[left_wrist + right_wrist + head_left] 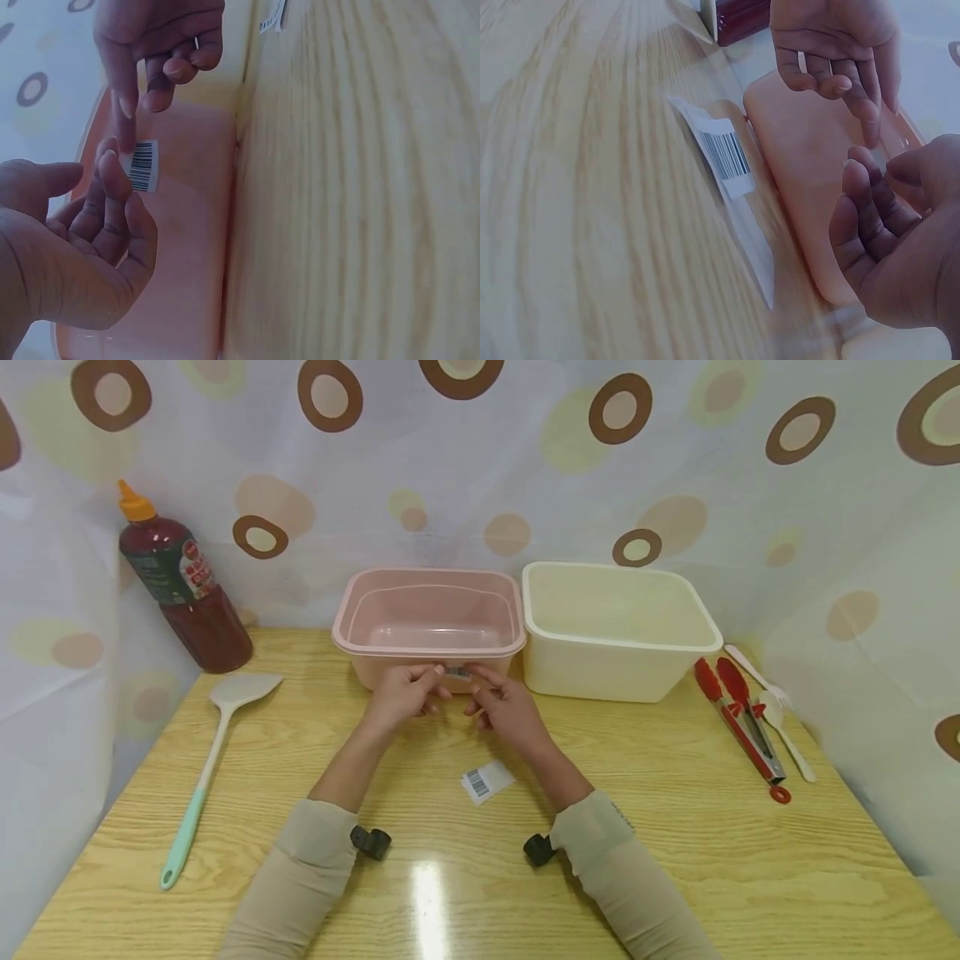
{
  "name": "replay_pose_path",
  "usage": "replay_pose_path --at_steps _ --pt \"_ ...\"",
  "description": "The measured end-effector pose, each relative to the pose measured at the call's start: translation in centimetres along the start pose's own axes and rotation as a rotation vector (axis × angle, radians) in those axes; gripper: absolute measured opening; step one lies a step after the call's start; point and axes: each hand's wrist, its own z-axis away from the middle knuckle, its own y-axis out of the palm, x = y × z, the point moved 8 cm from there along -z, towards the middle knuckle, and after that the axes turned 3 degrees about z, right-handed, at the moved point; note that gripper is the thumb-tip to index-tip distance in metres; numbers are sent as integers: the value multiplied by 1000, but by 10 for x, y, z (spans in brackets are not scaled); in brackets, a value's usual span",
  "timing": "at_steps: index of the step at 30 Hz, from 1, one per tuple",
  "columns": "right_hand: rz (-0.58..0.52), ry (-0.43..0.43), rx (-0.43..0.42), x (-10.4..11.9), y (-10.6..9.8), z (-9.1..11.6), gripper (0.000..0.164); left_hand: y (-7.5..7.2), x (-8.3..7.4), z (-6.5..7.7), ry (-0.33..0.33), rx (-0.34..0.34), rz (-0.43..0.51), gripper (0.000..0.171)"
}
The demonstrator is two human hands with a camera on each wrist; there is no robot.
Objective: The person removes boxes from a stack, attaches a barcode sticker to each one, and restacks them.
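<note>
A barcode sticker (457,672) lies flat against the front wall of the pink plastic bin (360,670), just below its rim. From the left, fingertips of my left hand (405,695) touch the sticker's edge. My right hand (512,708) reaches in from the other side, its index finger extended onto the sticker (146,166). The other fingers of both hands bend loosely around nothing. On the table in front of the bin lies a small white sheet (497,774) with another barcode label (726,157) on it.
A cream bin (600,668) stands right beside the pink one. At the left are a sauce bottle (202,618) and a spatula (197,806) with a mint handle. Red tongs (742,727), a white fork (757,675) and a white spoon (787,743) lie at the right.
</note>
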Motion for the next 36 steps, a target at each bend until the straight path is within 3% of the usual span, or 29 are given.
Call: replay_pose_path --at_steps 9,17,25,30,36 --pt "6 -20 70 2 11 -1 44 10 2 -5 9 68 -11 39" --pt "-12 -5 -20 3 -4 3 38 6 0 -3 6 121 -52 43" --pt "17 31 3 -6 1 2 40 15 10 -2 -36 226 -143 53" --pt "32 28 -10 -8 0 2 39 17 14 -2 -53 237 -157 53" --pt "69 43 36 -9 3 2 40 19 12 -2 -35 250 -158 55"
